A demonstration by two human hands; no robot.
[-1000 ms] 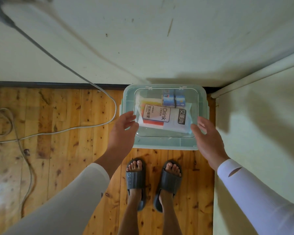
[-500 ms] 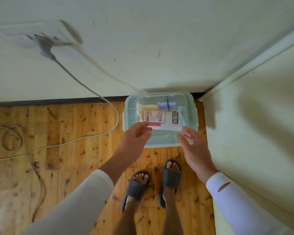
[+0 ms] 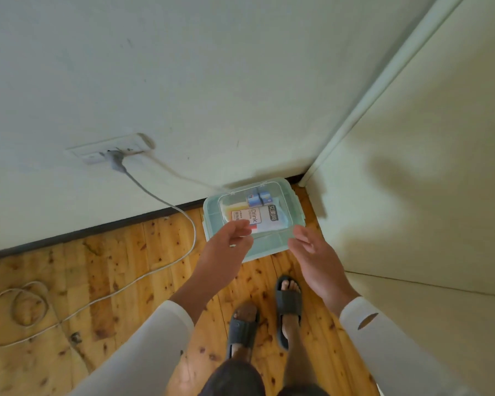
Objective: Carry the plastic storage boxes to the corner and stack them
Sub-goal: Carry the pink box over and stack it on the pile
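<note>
One plastic storage box sits on the wood floor in the corner. Through its clear lid you read "Drink" on a packet. Your left hand and right hand hover over its near edge, fingers loose, gripping nothing.

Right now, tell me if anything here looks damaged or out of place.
The right sleeve has a slit near the wrist. A grey cable trails loose from the wall socket across the floor. The box looks intact and closed.
</note>
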